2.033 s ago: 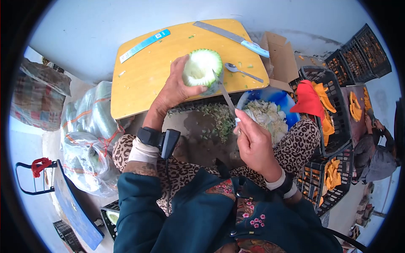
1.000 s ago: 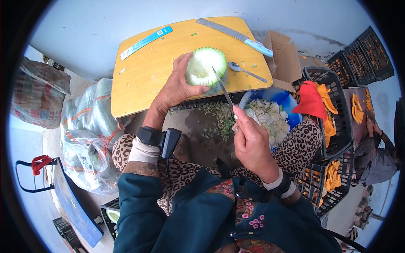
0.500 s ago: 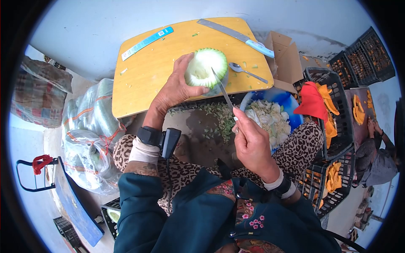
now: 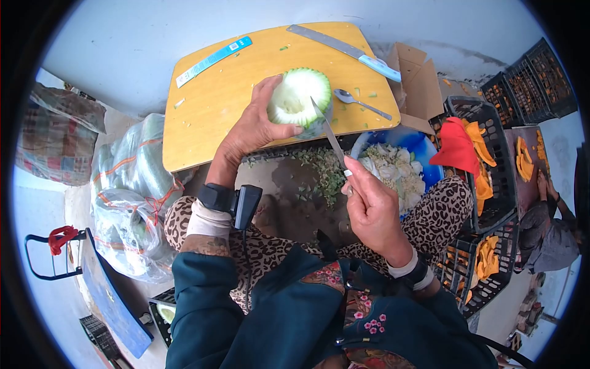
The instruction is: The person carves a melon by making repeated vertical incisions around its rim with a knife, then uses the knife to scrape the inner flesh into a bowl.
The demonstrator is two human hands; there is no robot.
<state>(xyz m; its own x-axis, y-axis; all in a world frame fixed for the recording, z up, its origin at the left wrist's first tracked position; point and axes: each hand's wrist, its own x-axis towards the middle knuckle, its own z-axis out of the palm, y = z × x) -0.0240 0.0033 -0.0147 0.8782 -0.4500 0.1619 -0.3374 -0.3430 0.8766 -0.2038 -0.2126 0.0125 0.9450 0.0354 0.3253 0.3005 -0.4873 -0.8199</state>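
Note:
A hollowed winter melon (image 4: 309,85) with a zigzag-cut green rim stands at the front edge of the yellow table (image 4: 215,117). My left hand (image 4: 261,118) grips its left side, thumb along the near rim and fingers round the back. In my right hand (image 4: 375,206) is a small knife (image 4: 332,139), its handle wrapped by my fingers. The blade points up and away, its tip overlapping the rim's right side in this view. Right of the melon lies a metal spoon (image 4: 362,105).
A large blue-handled knife (image 4: 344,49) and a blue-and-white sleeve (image 4: 215,61) lie on the table. Below right sits a blue basin (image 4: 432,175) of pale scraps. Black crates (image 4: 501,206) hold orange pieces; bagged melons (image 4: 132,184) stand left. Another person (image 4: 547,230) is at far right.
My right hand and the knife have shifted slightly right and down. My left hand stays on the winter melon in nearly the same place.

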